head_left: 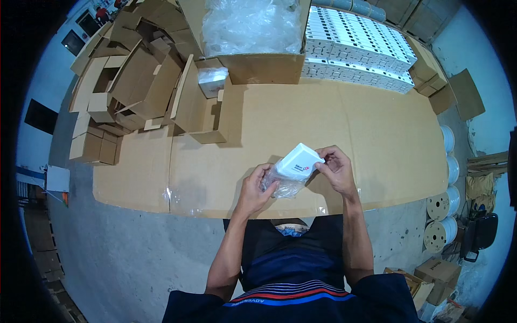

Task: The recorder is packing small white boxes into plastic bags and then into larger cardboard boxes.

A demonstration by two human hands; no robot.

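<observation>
While left hand (257, 185) grips clear bag (285, 187) | right hand (335, 168) pinches white box (299, 161)

floor: grey concrete (124, 253) | cover: flat cardboard sheets (334, 124) | walls: pale blue (484, 48) | right: cable spools (441, 204)

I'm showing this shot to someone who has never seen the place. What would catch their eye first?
Probably the small white box at centre, held over the cardboard sheet by the left hand and the right hand, with a clear plastic bag crumpled under it. Next come the rows of white boxes stacked at top right, and the heap of folded brown cartons at top left.
</observation>
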